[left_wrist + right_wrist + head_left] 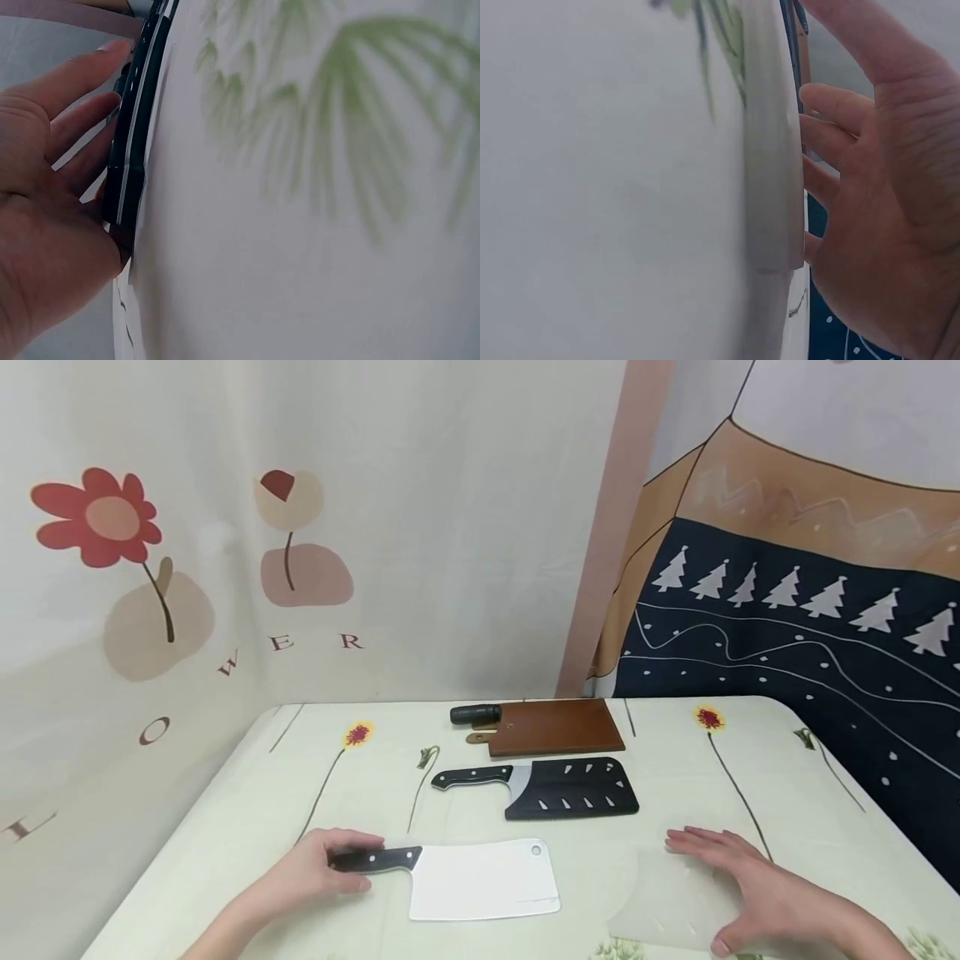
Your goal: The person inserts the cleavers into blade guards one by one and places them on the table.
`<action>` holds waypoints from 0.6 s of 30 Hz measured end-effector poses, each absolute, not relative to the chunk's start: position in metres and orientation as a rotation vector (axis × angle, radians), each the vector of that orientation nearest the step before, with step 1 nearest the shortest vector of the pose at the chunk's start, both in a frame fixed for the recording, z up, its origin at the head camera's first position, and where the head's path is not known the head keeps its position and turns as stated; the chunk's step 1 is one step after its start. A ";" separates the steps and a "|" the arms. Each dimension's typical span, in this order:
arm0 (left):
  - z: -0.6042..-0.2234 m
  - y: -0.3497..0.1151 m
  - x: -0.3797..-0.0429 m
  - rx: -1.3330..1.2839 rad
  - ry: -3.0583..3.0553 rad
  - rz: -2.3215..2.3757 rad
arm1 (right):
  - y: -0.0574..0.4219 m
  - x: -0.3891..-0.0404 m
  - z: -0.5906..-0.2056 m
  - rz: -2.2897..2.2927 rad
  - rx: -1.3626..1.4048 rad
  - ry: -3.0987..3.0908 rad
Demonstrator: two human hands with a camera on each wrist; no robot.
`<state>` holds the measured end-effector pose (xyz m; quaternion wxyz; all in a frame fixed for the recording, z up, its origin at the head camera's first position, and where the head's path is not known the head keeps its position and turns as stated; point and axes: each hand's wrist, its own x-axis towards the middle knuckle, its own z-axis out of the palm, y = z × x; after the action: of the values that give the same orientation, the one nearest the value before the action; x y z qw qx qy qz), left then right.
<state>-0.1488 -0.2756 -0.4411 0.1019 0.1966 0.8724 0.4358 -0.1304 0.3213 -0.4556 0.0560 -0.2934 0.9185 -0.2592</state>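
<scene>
A cleaver (pixel 483 881) with a white blade and black riveted handle lies flat at the front middle in the head view. My left hand (pixel 337 860) is around the butt of its handle (pixel 135 135), fingers on the far side, thumb on the near side, not closed tight. At the front right lies a translucent whitish blade cover (pixel 667 902). My right hand (pixel 742 881) spreads over its right part, fingers at the far edge and thumb near the front. In the right wrist view the right fingertips (pixel 814 135) are at the cover's edge.
Behind the white cleaver lies another cleaver (pixel 480 775) in a slotted black cover (pixel 573 789). Farther back are a brown sheath (pixel 558 731) and a black handle (pixel 475 714). All rest on a flower-print tablecloth (pixel 300 760). Printed curtains (pixel 450 527) hang behind the table.
</scene>
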 end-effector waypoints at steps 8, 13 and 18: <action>-0.447 -0.272 -0.149 0.605 2.677 1.238 | 0.326 -0.119 -0.457 -0.823 -0.889 2.762; -0.448 -0.269 -0.150 0.528 2.742 1.208 | 0.328 -0.115 -0.456 -0.744 -0.802 2.771; -0.448 -0.263 -0.149 0.491 2.769 1.207 | 0.331 -0.116 -0.458 -0.842 -0.723 2.671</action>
<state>-0.1485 -0.2634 -0.4482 0.0407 0.1602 0.9041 0.3940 -0.1164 0.3310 -0.4583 0.1245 -0.2479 0.9163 -0.2889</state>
